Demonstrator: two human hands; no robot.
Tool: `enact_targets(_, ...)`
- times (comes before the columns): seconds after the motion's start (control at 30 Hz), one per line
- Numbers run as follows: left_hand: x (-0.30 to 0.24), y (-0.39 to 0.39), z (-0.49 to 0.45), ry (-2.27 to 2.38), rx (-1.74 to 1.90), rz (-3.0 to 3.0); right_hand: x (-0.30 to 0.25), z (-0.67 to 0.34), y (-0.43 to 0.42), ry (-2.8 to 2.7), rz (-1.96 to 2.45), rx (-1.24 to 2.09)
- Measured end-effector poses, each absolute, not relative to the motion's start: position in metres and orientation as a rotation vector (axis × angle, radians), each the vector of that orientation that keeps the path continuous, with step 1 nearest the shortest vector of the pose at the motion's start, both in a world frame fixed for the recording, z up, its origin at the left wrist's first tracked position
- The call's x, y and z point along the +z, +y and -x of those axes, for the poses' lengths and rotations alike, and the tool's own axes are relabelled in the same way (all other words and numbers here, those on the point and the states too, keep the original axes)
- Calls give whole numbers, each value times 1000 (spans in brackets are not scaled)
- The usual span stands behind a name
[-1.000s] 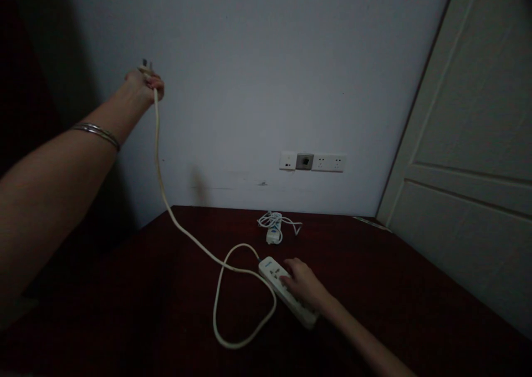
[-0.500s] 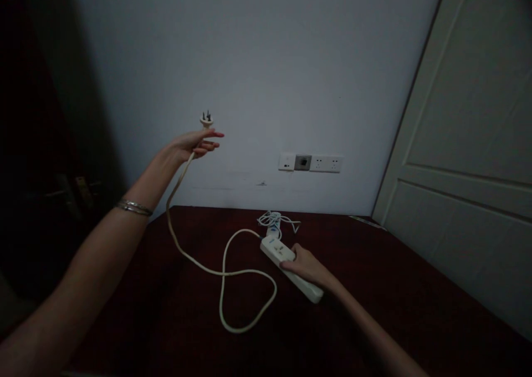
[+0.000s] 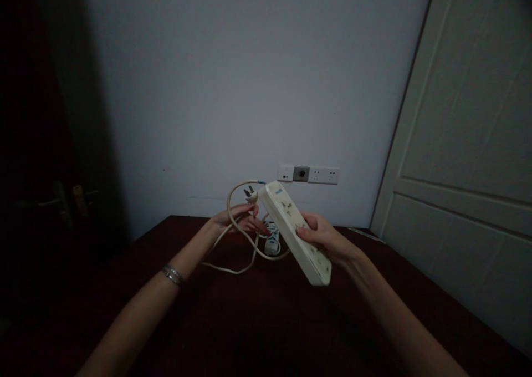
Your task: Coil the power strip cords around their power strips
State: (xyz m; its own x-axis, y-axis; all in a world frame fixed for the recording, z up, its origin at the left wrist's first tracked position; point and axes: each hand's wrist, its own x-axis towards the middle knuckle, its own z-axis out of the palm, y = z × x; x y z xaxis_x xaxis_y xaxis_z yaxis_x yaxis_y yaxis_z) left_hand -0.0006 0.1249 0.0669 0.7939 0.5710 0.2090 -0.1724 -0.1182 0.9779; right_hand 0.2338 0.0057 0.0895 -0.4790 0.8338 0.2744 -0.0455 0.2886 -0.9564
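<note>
A white power strip [image 3: 297, 230] is held tilted above the table by my right hand [image 3: 326, 235], the thumb on its socket face and the fingers behind. Just left of the strip's upper end, my left hand [image 3: 241, 216] is closed round a white three-pin plug [image 3: 251, 195] whose prongs point up. From the top of the strip a pale cord [image 3: 231, 194] loops down past my left hand, and part of it hangs over the table.
Behind my hands on the dark red table [image 3: 174, 227] lies a second white power strip [image 3: 272, 246] with a bundled white cable. Wall sockets [image 3: 324, 175] are set low in the wall. A pale panelled door [image 3: 461, 161] stands at right, a door handle [image 3: 50, 202] at left.
My right hand has lifted the power strip off the table and tilted it up. My left hand has come down and right with the plug, close to the strip, and the cord has risen.
</note>
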Motion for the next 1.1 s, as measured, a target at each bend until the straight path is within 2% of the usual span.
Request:
enact_targets(0.1, 59, 112, -6, 254, 684, -1413, 95, -234, 11, -1543, 709, 1276)
enact_targets(0.27, 54, 105, 1, 296, 945, -1293, 95, -244, 18, -1185, 705, 1152)
enact_targets(0.5, 33, 83, -2, 673, 956, -1768, 95, -258, 39, -955, 714, 979)
enact_targets(0.57, 33, 69, -9, 726, 870, -1998, 93, -256, 50, -1017, 802, 777)
enact_targets(0.7, 40, 46, -15, 679, 700, -2406, 84, -256, 68, -1257, 1062, 166)
enact_targets(0.87, 46, 40, -5, 653, 478, -2704, 75, -258, 68, -1694, 1420, -359)
enact_targets(1.0, 62, 41, 6, 605, 516, -2856, 70, -251, 56, -2055, 1756, -604)
enact_targets(1.1, 81, 46, 15, 670, 625, -2895, 65, -242, 41, -2355, 1692, -659)
